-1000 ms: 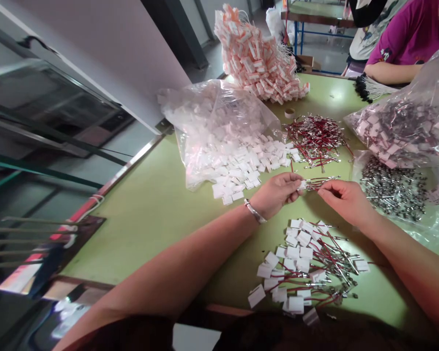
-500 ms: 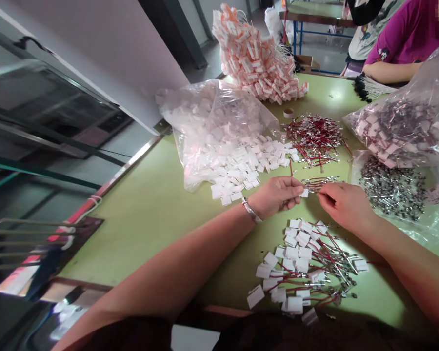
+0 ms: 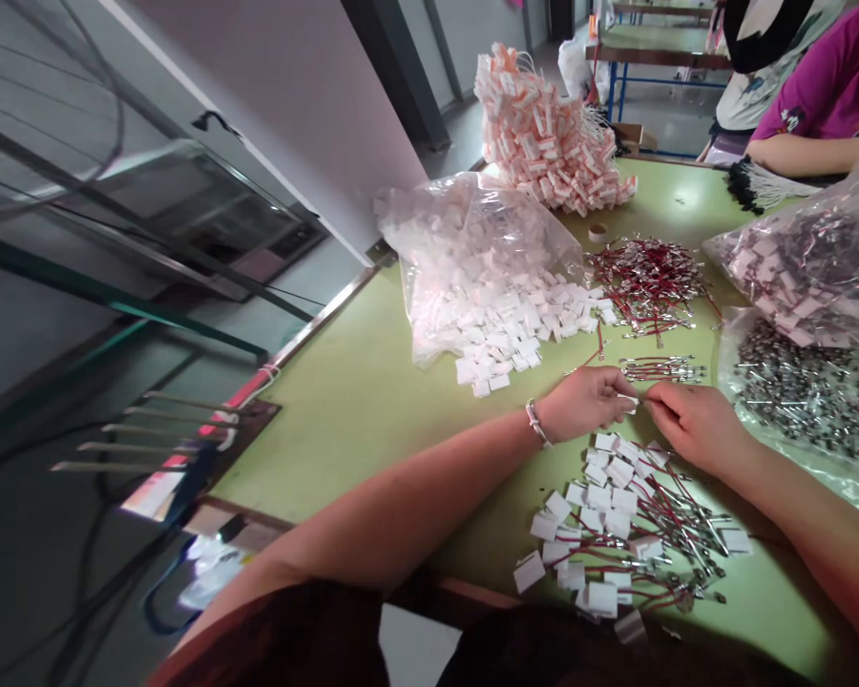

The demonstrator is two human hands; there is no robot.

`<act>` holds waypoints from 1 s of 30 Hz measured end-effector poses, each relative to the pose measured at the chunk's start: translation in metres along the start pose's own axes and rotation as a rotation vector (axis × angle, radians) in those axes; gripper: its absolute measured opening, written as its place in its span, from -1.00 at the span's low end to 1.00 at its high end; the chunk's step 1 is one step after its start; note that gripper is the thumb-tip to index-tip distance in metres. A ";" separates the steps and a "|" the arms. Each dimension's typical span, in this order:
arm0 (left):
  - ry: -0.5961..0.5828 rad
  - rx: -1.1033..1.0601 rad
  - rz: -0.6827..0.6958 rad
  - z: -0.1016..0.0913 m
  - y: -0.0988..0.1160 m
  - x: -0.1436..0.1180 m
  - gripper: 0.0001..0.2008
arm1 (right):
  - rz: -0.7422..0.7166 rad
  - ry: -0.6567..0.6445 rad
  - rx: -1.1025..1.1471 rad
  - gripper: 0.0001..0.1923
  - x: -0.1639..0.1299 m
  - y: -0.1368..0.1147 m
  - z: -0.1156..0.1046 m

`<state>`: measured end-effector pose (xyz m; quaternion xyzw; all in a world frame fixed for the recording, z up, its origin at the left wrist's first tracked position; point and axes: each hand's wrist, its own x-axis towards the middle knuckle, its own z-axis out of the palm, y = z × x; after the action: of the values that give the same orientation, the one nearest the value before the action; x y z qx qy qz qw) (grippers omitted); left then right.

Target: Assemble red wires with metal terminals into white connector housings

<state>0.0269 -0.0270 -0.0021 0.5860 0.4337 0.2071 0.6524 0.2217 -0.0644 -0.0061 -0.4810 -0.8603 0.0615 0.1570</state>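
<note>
Surface: green table (image 3: 344, 401) beside a white wall, strewn with small parts.
Left hand: left hand (image 3: 587, 401), with a bracelet (image 3: 536, 424) at the wrist, has its fingers pinched together on a small white piece (image 3: 631, 401) at the fingertips.
Right hand: right hand (image 3: 691, 425) meets it fingertip to fingertip, thumb and forefinger closed on the same piece; exactly what part each grips is too small to tell.
Position: the piece is held just above the table, between the two hands.
Below the hands: finished pile (image 3: 634, 520) of white tags joined to red wires.
Just beyond the hands: short row of wire leads (image 3: 662, 367).
Further back: loose red wires (image 3: 648, 281), and white tags (image 3: 515, 320) spilling from a clear bag (image 3: 472, 239).
Right edge: bags of dark parts (image 3: 808, 391).
Far end: pink-and-white bundle (image 3: 555, 143); another person's arm (image 3: 802, 153) rests on the table.
</note>
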 end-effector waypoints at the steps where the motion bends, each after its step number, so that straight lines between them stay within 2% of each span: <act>1: 0.023 0.009 0.011 0.001 0.000 0.000 -0.96 | -0.008 0.002 -0.006 -0.76 0.000 0.000 -0.001; 3: 0.015 0.003 0.017 0.002 -0.001 0.000 -0.96 | -0.021 -0.003 0.007 -0.77 0.001 0.000 -0.001; 6: -0.065 0.014 -0.013 0.002 0.000 0.000 -0.94 | -0.015 -0.008 0.069 -0.77 0.003 0.001 0.001; 8: -0.098 0.110 0.014 -0.002 0.006 0.000 -0.91 | 0.009 -0.029 0.090 -0.77 0.003 0.000 0.002; 9: -0.071 0.205 0.058 -0.006 0.010 -0.001 -0.88 | 0.029 -0.042 0.096 -0.78 0.004 -0.001 0.001; 11: 0.115 0.481 0.166 -0.018 0.019 -0.001 -0.78 | 0.063 -0.061 0.113 -0.78 0.004 -0.005 -0.002; 12: 0.283 0.649 0.204 -0.026 0.023 -0.001 -0.70 | 0.060 -0.072 0.130 -0.78 0.004 -0.008 -0.003; 13: 0.459 0.800 0.195 -0.035 0.025 0.000 -0.64 | 0.041 -0.090 0.157 -0.78 0.004 -0.010 -0.005; 14: 0.574 0.920 0.161 -0.043 0.026 0.002 -0.60 | 0.013 -0.113 0.189 -0.78 0.004 -0.011 -0.007; 16: 0.643 1.101 0.072 -0.057 0.022 0.007 -0.60 | -0.008 -0.126 0.225 -0.75 0.005 -0.011 -0.009; 18: 0.594 1.226 0.035 -0.065 0.015 0.014 -0.69 | 0.071 -0.069 0.141 -0.77 0.008 -0.003 -0.010; 20: 0.534 1.304 0.051 -0.067 0.008 0.019 -0.73 | 0.175 -0.014 -0.043 -0.81 0.011 0.008 -0.009; 23: 0.514 1.310 0.083 -0.066 0.007 0.022 -0.72 | 0.190 -0.041 -0.243 -0.81 0.016 0.022 -0.005; 25: 0.577 1.230 0.130 -0.067 0.012 0.018 -0.72 | 0.151 -0.064 -0.292 -0.78 0.019 0.025 -0.003; 28: 0.713 0.936 0.283 -0.067 0.022 0.010 -0.73 | 0.126 -0.035 -0.334 -0.72 0.021 0.022 -0.002; 30: 0.692 0.607 0.293 -0.062 0.027 0.005 -0.76 | 0.115 0.028 -0.295 -0.71 0.021 0.019 -0.004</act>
<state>-0.0140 0.0193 0.0256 0.7014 0.5791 0.3439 0.2332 0.2286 -0.0367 -0.0031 -0.5481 -0.8288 -0.0634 0.0929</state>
